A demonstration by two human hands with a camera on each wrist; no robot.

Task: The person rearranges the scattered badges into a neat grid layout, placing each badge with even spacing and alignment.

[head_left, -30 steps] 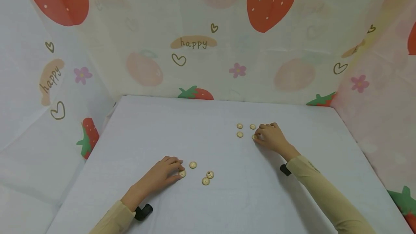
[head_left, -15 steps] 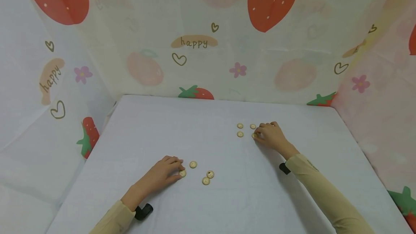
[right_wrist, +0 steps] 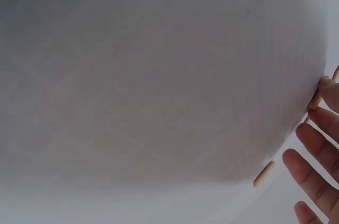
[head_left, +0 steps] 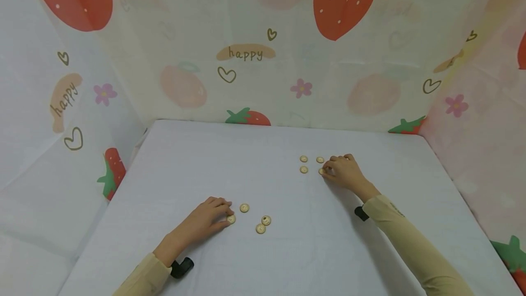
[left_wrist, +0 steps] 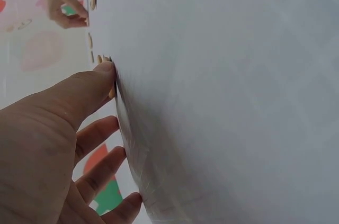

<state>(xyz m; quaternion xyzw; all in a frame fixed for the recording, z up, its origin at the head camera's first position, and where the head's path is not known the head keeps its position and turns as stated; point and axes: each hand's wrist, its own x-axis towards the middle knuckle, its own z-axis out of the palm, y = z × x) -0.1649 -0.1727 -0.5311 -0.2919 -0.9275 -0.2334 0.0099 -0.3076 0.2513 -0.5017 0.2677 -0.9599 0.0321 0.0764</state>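
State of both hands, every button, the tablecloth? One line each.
Left hand: pinching a button
Left-hand button: held, partly covered
Button beside it: flat, loose
Dark-spotted button: flat, meeting the next; overlap unclear
Nearest button: flat, loose
Right hand: pinching a button
Right-hand button: held, lift unclear
Far-left button: flat
Far-right button: flat
Button nearer than far-left: flat
Tablecloth: spread out

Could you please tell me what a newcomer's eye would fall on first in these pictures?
Probably the big red strawberry printed high on the back wall, right of centre, with the word "happy" lower to its left. After that, perhaps the small, pale buttons on the white table: four by the left hand, nearer the person, and four by the right hand, farther away.
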